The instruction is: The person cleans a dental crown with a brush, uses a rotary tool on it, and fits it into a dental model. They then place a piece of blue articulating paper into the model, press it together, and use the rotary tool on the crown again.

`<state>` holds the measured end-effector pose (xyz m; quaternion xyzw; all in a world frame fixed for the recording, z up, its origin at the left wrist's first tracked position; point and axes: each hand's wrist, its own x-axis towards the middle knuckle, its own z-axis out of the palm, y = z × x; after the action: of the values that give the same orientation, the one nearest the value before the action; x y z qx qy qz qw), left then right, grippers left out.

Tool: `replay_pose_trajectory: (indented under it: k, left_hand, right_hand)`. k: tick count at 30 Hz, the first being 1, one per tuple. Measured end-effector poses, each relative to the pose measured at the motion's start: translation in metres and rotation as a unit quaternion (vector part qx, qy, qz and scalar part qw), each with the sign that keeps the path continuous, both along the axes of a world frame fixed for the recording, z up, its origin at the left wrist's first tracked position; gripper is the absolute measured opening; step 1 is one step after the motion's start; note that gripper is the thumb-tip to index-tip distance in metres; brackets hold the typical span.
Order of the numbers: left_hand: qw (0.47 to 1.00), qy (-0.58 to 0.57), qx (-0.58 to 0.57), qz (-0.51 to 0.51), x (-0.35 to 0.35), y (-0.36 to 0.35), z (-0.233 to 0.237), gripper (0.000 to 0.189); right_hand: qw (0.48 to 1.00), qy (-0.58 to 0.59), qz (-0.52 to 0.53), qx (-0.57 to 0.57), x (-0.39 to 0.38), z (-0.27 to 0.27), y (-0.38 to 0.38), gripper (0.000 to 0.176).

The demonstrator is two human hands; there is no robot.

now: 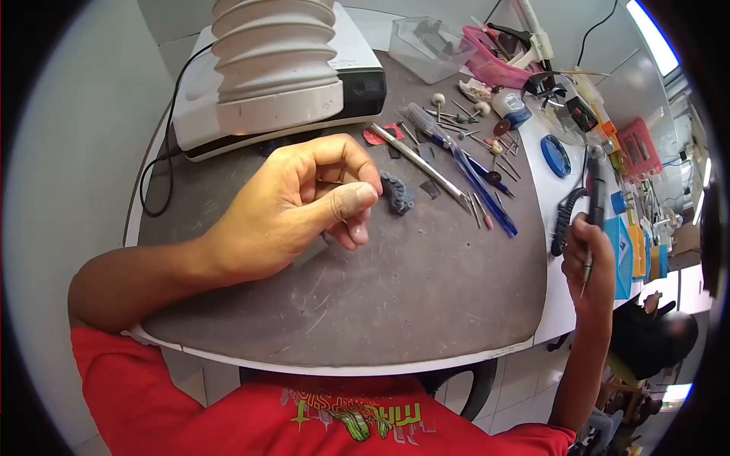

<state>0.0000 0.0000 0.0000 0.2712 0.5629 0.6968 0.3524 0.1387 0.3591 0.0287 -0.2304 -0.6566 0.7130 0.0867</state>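
My left hand (304, 205) is raised over the brown work mat (365, 304), thumb and forefinger brought together in a pinch. Whatever may be between its fingertips is too small or hidden to make out. Just beyond those fingertips is a dark grey dental arch model (397, 192), apparently on the mat. Off to the right, my right hand (591, 262) is closed around a dark rotary handpiece (596, 190). Its thin bur points down toward me, and a coiled black cord (564, 216) lies beside it.
Several burs and polishing bits (498, 148) are scattered at the back right, beside blue tweezers (479, 182) and a metal rod (422, 163). A white ribbed suction hose (275, 61) hangs at the back left. Behind stand a clear tub (426, 57) and a pink basket (494, 64). Another person (654, 338) sits far right.
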Motion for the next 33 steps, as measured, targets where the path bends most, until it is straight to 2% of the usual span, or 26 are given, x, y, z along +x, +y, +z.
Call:
replay_pose_trajectory:
  k: [3, 5, 9, 11, 12, 13, 15, 16, 18, 19, 21, 22, 23, 25, 30, 33]
  left_hand:
    - [0.999, 0.047, -0.004, 0.025, 0.006, 0.003, 0.002, 0.011]
    - [0.994, 0.099, -0.019, 0.041, 0.006, 0.004, 0.003, 0.012]
    - [0.992, 0.114, -0.015, 0.054, 0.006, 0.006, 0.001, 0.012]
    - [0.986, 0.151, -0.002, 0.063, 0.006, 0.006, 0.000, 0.011]
    - [0.986, 0.154, -0.005, 0.064, 0.007, 0.007, 0.001, 0.011]
    - [0.982, 0.172, -0.014, 0.077, 0.005, 0.009, 0.000, 0.010]
    - [0.976, 0.193, -0.027, 0.092, 0.007, 0.010, 0.001, 0.010]
    - [0.977, 0.189, -0.038, 0.091, 0.007, 0.010, 0.001, 0.010]
    - [0.977, 0.186, -0.051, 0.092, 0.007, 0.009, 0.002, 0.010]
    - [0.980, 0.167, -0.049, 0.100, 0.008, 0.008, 0.003, 0.010]
    - [0.981, 0.148, -0.048, 0.114, 0.010, 0.009, 0.004, 0.011]
    - [0.981, 0.143, -0.049, 0.123, 0.010, 0.009, 0.005, 0.012]
    - [0.980, 0.139, -0.051, 0.130, 0.010, 0.010, 0.006, 0.012]
    - [0.980, 0.147, -0.053, 0.121, 0.011, 0.016, 0.008, 0.013]
    - [0.985, 0.138, -0.028, 0.097, 0.023, 0.027, 0.012, 0.022]
    - [0.988, 0.121, -0.048, 0.079, 0.030, 0.024, 0.007, 0.025]
  right_hand:
    - [0.976, -0.107, 0.011, 0.190, -0.001, 0.008, -0.018, 0.017]
    - [0.967, -0.129, 0.059, 0.209, -0.008, 0.006, -0.016, 0.022]
    - [0.947, -0.132, 0.063, 0.286, -0.027, 0.010, -0.025, 0.035]
    - [0.864, -0.127, 0.070, 0.483, -0.037, 0.007, -0.025, 0.048]
    - [0.833, -0.129, 0.073, 0.533, -0.040, 0.008, -0.028, 0.054]
    - [0.835, -0.126, 0.072, 0.531, -0.046, 0.006, -0.030, 0.054]
    - [0.769, -0.135, 0.089, 0.619, -0.052, 0.008, -0.033, 0.049]
    - [0.771, -0.131, 0.089, 0.617, -0.052, 0.006, -0.031, 0.049]
    - [0.661, -0.051, 0.042, 0.747, -0.052, 0.003, -0.028, 0.037]
    - [0.662, -0.048, 0.043, 0.746, -0.051, 0.006, -0.031, 0.037]
    - [0.683, 0.124, -0.012, 0.720, -0.049, 0.018, -0.048, 0.024]
    - [0.697, 0.204, 0.014, 0.687, -0.047, 0.020, -0.057, 0.020]
    - [0.698, 0.207, 0.013, 0.685, -0.048, 0.018, -0.066, 0.020]
    - [0.702, 0.330, 0.173, 0.607, -0.048, 0.014, -0.088, 0.024]
    - [0.668, 0.414, 0.271, 0.555, -0.059, -0.003, -0.128, 0.029]
    - [0.664, 0.446, 0.282, 0.529, -0.061, -0.017, -0.124, 0.031]
